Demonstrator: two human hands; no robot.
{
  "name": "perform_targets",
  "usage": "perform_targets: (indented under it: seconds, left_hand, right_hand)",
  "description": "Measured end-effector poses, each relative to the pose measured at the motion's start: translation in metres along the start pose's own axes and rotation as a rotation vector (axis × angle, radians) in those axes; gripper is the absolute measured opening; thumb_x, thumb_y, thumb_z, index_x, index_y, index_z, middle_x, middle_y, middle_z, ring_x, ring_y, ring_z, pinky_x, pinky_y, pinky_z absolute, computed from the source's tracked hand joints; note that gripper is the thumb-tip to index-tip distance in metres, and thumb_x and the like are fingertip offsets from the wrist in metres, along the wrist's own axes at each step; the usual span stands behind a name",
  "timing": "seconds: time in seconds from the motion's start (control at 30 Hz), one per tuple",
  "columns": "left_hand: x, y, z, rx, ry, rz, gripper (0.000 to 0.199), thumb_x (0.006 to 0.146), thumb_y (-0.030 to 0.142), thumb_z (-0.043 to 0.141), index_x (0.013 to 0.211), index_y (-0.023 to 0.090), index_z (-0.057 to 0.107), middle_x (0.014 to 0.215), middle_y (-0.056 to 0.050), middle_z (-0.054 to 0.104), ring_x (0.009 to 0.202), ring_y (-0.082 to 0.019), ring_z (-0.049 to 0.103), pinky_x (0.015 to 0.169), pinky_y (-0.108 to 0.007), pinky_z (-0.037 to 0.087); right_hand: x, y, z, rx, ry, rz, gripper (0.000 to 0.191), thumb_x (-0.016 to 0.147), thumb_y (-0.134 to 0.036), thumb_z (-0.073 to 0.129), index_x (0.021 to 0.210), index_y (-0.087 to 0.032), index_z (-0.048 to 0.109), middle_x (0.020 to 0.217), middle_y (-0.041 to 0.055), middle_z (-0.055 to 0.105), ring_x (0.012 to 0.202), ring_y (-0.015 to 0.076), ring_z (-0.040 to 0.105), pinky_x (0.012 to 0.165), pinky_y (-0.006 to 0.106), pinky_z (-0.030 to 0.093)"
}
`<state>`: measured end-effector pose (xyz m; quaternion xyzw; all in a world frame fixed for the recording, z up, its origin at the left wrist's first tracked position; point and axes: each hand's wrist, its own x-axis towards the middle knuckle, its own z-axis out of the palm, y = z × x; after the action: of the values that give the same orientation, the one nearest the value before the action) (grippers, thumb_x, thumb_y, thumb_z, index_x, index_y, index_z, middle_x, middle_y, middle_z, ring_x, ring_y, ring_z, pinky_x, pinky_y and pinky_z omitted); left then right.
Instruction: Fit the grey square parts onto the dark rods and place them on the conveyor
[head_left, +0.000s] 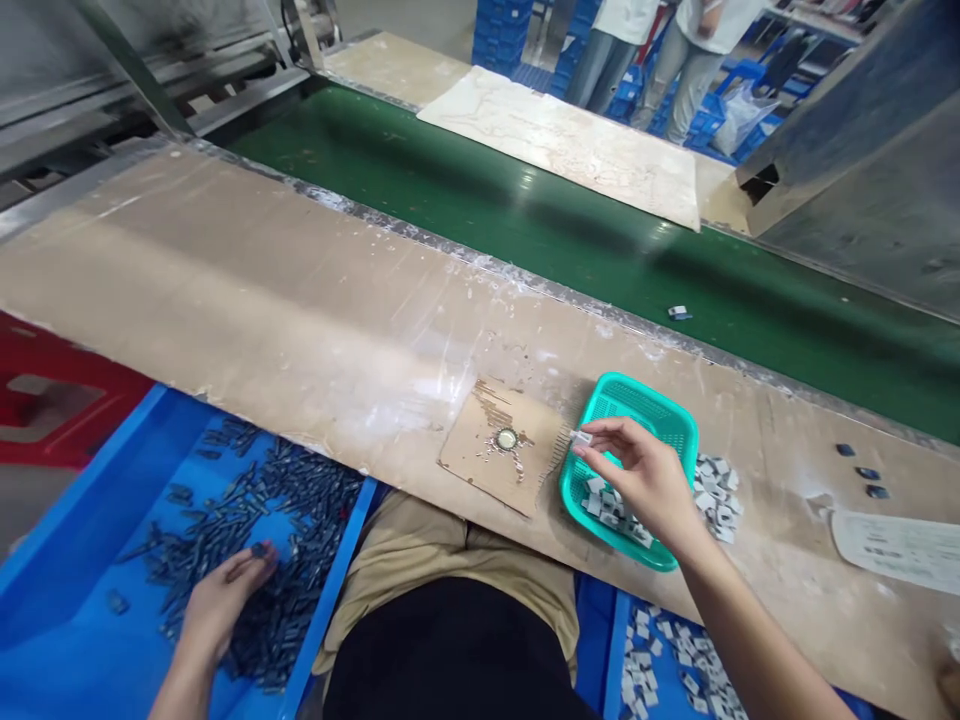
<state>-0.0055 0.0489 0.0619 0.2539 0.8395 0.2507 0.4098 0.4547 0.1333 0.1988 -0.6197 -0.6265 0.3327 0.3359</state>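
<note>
My left hand (pixel 225 592) is over the blue bin on the left, its fingertips closed on a small dark plastic piece (pixel 259 550). Many more dark pieces (pixel 300 530) lie heaped beneath it. My right hand (pixel 637 468) pinches a small white piece (pixel 582 438) above the left rim of the green basket (pixel 616 384). White pieces (pixel 611 508) lie in the basket's near end. Between my hands, a square of cardboard (pixel 472 450) carries a small round cap (pixel 506 439) with paste-like smears around it.
Behind the worktable (pixel 300 320) runs a green conveyor belt (pixel 450 170) with one small part (pixel 679 313) on it. More white pieces (pixel 716 495) lie right of the basket. Several dark pieces (pixel 868 473) and a paper sheet (pixel 900 550) are farther right. People stand beyond the belt.
</note>
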Motion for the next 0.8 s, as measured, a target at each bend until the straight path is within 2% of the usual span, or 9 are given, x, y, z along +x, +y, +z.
perform_targets:
  seconds: [0.1, 0.17, 0.23, 0.33, 0.47, 0.57, 0.73, 0.8]
  left_hand:
    - [-0.020, 0.028, 0.007, -0.343, -0.097, -0.064, 0.019, 0.071, 0.017, 0.057, 0.089, 0.013, 0.059, 0.098, -0.008, 0.068, 0.091, -0.020, 0.065, 0.085, -0.033, 0.055]
    - [-0.036, 0.051, 0.017, -0.584, -0.196, -0.120, 0.030, 0.069, 0.010, 0.062, 0.099, 0.014, 0.060, 0.099, -0.008, 0.068, 0.090, -0.018, 0.065, 0.084, -0.028, 0.055]
    - [-0.052, 0.070, 0.028, -0.738, -0.301, -0.167, 0.039, 0.066, 0.004, 0.066, 0.103, 0.015, 0.059, 0.091, -0.008, 0.069, 0.084, -0.017, 0.066, 0.079, -0.025, 0.056]
    - [-0.073, 0.091, 0.048, -0.810, -0.452, -0.174, 0.038, 0.064, 0.008, 0.072, 0.100, 0.014, 0.061, 0.087, -0.008, 0.069, 0.078, -0.017, 0.067, 0.073, -0.023, 0.057]
    - [-0.092, 0.108, 0.073, -0.812, -0.630, -0.063, 0.030, 0.063, 0.020, 0.077, 0.090, 0.014, 0.064, 0.084, -0.005, 0.068, 0.078, -0.017, 0.066, 0.072, -0.025, 0.057]
    - [-0.102, 0.123, 0.088, -0.771, -0.720, -0.008, 0.028, 0.066, 0.023, 0.076, 0.088, 0.011, 0.065, 0.081, -0.006, 0.068, 0.078, -0.017, 0.066, 0.074, -0.026, 0.056]
    - [-0.115, 0.148, 0.108, -0.851, -0.877, -0.087, 0.027, 0.062, 0.023, 0.078, 0.083, 0.010, 0.067, 0.076, -0.007, 0.069, 0.070, -0.013, 0.064, 0.068, -0.021, 0.054]
    - [-0.121, 0.156, 0.116, -0.890, -0.925, -0.136, 0.026, 0.059, 0.021, 0.080, 0.079, 0.010, 0.067, 0.074, -0.005, 0.069, 0.065, -0.011, 0.064, 0.064, -0.019, 0.054]
  right_hand:
    - [0.011, -0.012, 0.018, -0.219, -0.073, -0.161, 0.017, 0.084, -0.031, 0.057, 0.097, -0.021, 0.064, 0.089, 0.0064, 0.065, 0.077, 0.0199, 0.062, 0.072, 0.036, 0.051]
    - [0.018, -0.016, 0.031, -0.280, -0.142, -0.252, 0.019, 0.087, -0.028, 0.052, 0.101, -0.021, 0.063, 0.091, 0.0075, 0.066, 0.078, 0.0202, 0.062, 0.072, 0.036, 0.051]
    - [0.023, -0.016, 0.044, -0.309, -0.188, -0.299, 0.019, 0.087, -0.026, 0.051, 0.102, -0.021, 0.062, 0.093, 0.0084, 0.066, 0.079, 0.0209, 0.063, 0.071, 0.036, 0.052]
    - [0.028, -0.009, 0.059, -0.372, -0.223, -0.321, 0.017, 0.087, -0.026, 0.052, 0.098, -0.021, 0.064, 0.090, 0.0090, 0.067, 0.082, 0.0233, 0.063, 0.073, 0.039, 0.052]
    - [0.031, -0.006, 0.064, -0.408, -0.265, -0.322, 0.019, 0.087, -0.026, 0.049, 0.097, -0.020, 0.065, 0.089, 0.0103, 0.067, 0.087, 0.0256, 0.063, 0.077, 0.042, 0.052]
    - [0.027, -0.015, 0.059, -0.295, -0.217, -0.229, 0.019, 0.085, -0.029, 0.053, 0.096, -0.021, 0.066, 0.091, 0.0094, 0.068, 0.086, 0.0252, 0.064, 0.078, 0.043, 0.052]
    - [0.005, -0.040, 0.050, 0.288, -0.158, 0.207, 0.027, 0.073, -0.034, 0.069, 0.097, -0.021, 0.068, 0.095, 0.0071, 0.071, 0.084, 0.0227, 0.067, 0.078, 0.036, 0.054]
    - [-0.006, -0.048, 0.050, 0.440, -0.126, 0.309, 0.028, 0.070, -0.032, 0.073, 0.096, -0.022, 0.069, 0.090, 0.0057, 0.072, 0.082, 0.0213, 0.067, 0.075, 0.033, 0.055]
